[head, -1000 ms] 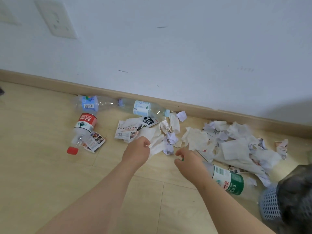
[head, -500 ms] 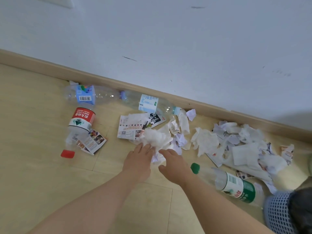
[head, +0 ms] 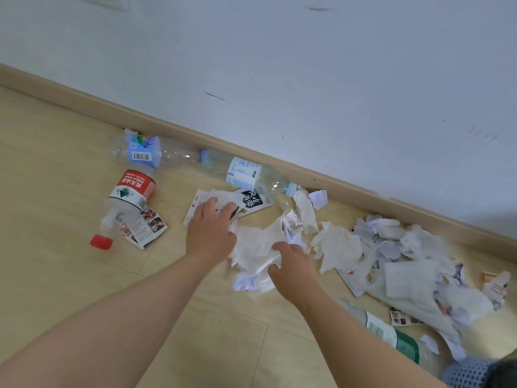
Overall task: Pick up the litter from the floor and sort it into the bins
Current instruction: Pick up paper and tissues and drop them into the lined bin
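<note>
Litter lies on the pale wood floor along the skirting board. Between my hands is a crumpled white tissue wad [head: 256, 247]. My left hand [head: 209, 233] reaches forward with straight, spread fingers onto a printed leaflet [head: 195, 204], its palm edge against the wad. My right hand [head: 292, 268] pinches the wad's right side between thumb and fingers. A heap of torn paper and tissues [head: 405, 261] spreads to the right. Four plastic bottles lie about: blue-labelled [head: 142, 155], pale-labelled [head: 246, 172], red-labelled [head: 130, 194] and green-labelled [head: 397, 337].
A blue mesh basket [head: 467, 373] with a dark bag [head: 506, 368] shows at the bottom right corner. A small colour leaflet [head: 147, 228] lies under the red-labelled bottle. The white wall [head: 279, 79] and skirting board [head: 349, 183] close off the far side.
My left hand has moved forward off the tissue wad onto the printed leaflet. My right hand came left and took hold of the wad. The view has tilted and shifted closer.
</note>
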The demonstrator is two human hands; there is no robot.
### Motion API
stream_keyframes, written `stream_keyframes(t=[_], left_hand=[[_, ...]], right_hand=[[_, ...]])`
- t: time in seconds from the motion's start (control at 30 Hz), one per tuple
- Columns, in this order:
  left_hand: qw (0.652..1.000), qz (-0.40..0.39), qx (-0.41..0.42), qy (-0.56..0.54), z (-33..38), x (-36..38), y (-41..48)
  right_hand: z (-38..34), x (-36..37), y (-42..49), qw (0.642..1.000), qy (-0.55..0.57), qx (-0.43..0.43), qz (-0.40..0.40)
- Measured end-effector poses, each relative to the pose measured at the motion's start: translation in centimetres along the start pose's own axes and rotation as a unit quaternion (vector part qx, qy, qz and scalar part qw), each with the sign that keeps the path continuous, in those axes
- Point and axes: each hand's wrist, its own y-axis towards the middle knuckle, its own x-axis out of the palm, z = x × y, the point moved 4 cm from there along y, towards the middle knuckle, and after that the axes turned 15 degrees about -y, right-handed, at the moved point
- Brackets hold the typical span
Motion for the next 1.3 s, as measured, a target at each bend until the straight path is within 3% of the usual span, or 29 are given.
stream_keyframes(t=[0.1,0.3,0.53,0.73,0.9,1.0,1.13,1.23,1.3], left_hand=[[0.992,-0.098,-0.073,0.024,-2.1,1.2,0.8],[0.991,-0.09,-0.041,0.091,-1.7,2.0,-2.7],[0.99,-0.12,-0.068,0.035,0.7,4.6,-2.5],[0.996,-0.049,-0.042,0.063,0.7,4.8,-5.2],[0.987,0.001,-0.115,-0.111,0.4,4.4,-5.8],[0.962,0.021,-0.147,-0.228,0.6,3.2,-6.4],[0.936,0.067,-0.142,-0.315,0.3,1.2,-6.8],[0.846,0.066,-0.158,-0.505,1.2,-0.2,-6.3],[0.777,0.017,-0.167,-0.607,2.7,-0.7,-6.2]], right_hand=[[0.8,1.4,-0.2,1.0,0.027,-0.011,0.003],[2.1,3.7,-1.4,0.999,0.015,-0.034,-0.021],[3.0,3.7,-1.2,0.996,0.069,-0.048,-0.038],[4.0,3.4,-2.2,0.994,0.092,-0.04,-0.048],[5.2,3.1,-3.3,0.999,0.04,-0.021,-0.015],[5.1,2.0,-3.5,0.999,0.039,-0.002,0.026],[3.5,-0.6,-4.0,0.986,0.086,-0.009,0.139],[1.8,-2.2,-4.2,0.971,0.132,-0.038,0.194],[0.7,-2.2,-3.9,0.966,0.212,-0.033,0.146]])
